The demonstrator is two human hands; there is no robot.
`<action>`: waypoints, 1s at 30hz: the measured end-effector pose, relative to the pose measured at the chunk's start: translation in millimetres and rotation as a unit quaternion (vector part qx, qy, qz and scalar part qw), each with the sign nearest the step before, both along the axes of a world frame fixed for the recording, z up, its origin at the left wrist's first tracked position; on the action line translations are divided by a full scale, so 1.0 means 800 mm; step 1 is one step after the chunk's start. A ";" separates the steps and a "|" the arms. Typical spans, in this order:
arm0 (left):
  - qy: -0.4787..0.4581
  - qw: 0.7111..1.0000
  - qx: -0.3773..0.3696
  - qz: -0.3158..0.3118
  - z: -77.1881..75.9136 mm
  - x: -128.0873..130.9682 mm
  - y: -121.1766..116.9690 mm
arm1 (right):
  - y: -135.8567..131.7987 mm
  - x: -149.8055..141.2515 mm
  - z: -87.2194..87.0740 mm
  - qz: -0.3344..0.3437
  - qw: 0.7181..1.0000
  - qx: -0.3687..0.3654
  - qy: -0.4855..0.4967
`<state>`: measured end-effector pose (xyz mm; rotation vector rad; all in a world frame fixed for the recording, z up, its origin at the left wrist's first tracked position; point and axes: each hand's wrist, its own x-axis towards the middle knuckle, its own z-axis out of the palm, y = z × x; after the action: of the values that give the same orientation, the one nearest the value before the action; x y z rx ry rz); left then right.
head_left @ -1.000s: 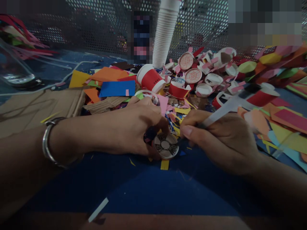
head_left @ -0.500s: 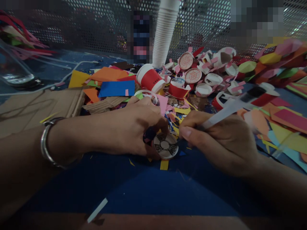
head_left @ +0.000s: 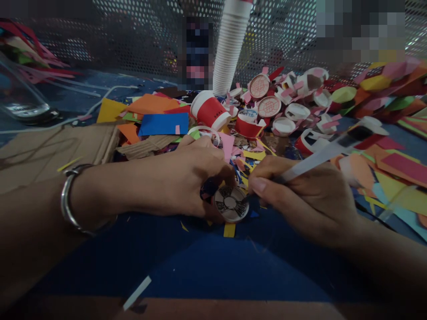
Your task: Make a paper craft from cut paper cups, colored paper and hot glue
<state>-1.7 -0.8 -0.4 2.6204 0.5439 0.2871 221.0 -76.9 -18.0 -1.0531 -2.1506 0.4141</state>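
Note:
My left hand (head_left: 200, 178) is closed around the side of a cut-down paper cup (head_left: 230, 203), its round base facing up. Dark pen marks fan out around a plain circle at the centre of that base. A pen (head_left: 308, 165) with a pale barrel and a black end is pinched in my right hand (head_left: 300, 195). Its dark tip meets the right edge of the cup base. A yellow paper tab (head_left: 229, 230) sticks out just below the cup, and paper scraps (head_left: 255, 154) lie beyond both hands.
A tall stack of paper cups (head_left: 230, 49) stands at the back, before a perforated metal screen (head_left: 140, 44). Several cut cup bottoms (head_left: 268, 106) are heaped at right. Cardboard (head_left: 50, 146) lies left, coloured paper (head_left: 400, 178) right, and a white strip (head_left: 137, 293) near the front edge.
The pen has tilted and shifted slightly in my right hand, its tip staying at the cup base's right side. My left hand keeps its hold on the cup.

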 end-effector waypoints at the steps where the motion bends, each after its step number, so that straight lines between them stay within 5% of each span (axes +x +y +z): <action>1: 0.007 1.000 -0.005 0.000 0.000 0.000 0.000 | 0.000 0.000 0.000 0.001 1.000 -0.002 0.001; 16: 0.037 0.999 -0.009 0.016 0.002 0.000 -0.001 | 0.001 -0.003 0.004 -0.005 0.999 0.030 -0.023; 30: 0.054 0.998 0.013 0.018 0.004 0.004 -0.001 | 0.005 0.000 -0.001 -0.005 1.000 -0.026 0.006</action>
<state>1.5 -1.4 2.5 2.6647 0.6270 0.1654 220.8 -73.3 -18.4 -1.0879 -2.1335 0.4728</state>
